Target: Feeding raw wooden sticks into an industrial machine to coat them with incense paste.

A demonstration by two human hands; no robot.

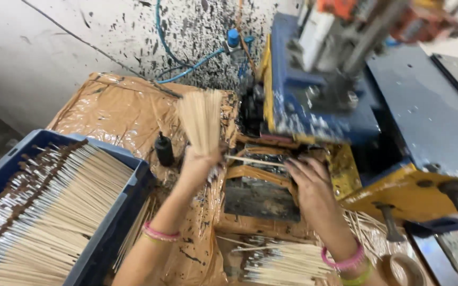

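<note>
A blue crate [113,222] of coated sticks sits left, a small black bottle [164,149] beside it on brown plastic sheeting [117,108].

Left hand [200,161] clenched (right [308,182] flat)

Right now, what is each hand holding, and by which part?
The left hand grips a bundle of thin sticks by its lower end, fanned upward. The right hand touches a single stick near its right end.

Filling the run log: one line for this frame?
left hand: grips bamboo stick bundle, upright, fanned | right hand: palm down at blue machine, on single stick | blue crate: coated sticks
</note>
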